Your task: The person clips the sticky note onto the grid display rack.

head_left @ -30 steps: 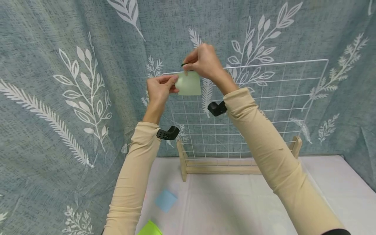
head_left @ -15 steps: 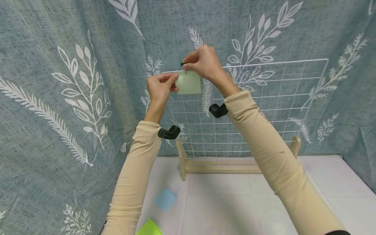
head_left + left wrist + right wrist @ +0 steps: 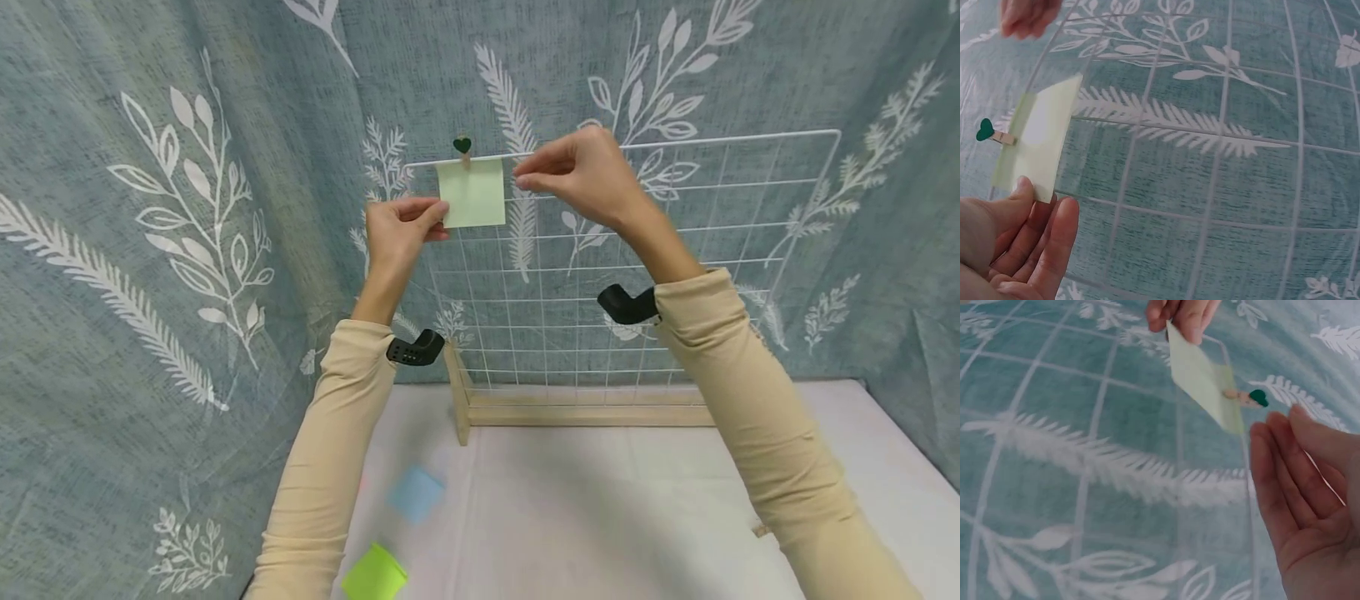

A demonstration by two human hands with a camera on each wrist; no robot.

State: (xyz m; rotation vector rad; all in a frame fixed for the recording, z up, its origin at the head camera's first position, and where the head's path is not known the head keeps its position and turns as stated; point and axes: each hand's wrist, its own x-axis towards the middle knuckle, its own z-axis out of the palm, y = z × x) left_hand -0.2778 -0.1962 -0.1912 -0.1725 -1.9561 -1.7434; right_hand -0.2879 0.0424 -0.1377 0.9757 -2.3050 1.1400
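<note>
A pale green sticky note (image 3: 480,200) hangs at the top left of a white wire grid (image 3: 735,139). A small wooden clothespin with a dark green heart (image 3: 462,146) clips its upper edge to the top wire; the left wrist view shows the heart (image 3: 985,130) sticking out past the note. My left hand (image 3: 397,237) pinches the note's lower left corner between thumb and fingers. Right of the note, my right hand (image 3: 592,175) hovers apart from it, and in the right wrist view its loosely bent fingers (image 3: 1279,469) hold nothing.
The grid stands in a wooden base (image 3: 592,415) on a white-covered table (image 3: 555,500). A blue note (image 3: 417,493) and a lime green note (image 3: 375,573) lie at left. A small wooden piece (image 3: 762,529) shows beside the right sleeve. A leaf-patterned curtain (image 3: 300,167) hangs behind.
My right hand has let go of the clothespin and moved right, leaving the heart in full view. The left hand still pinches the note. The head view has shifted slightly.
</note>
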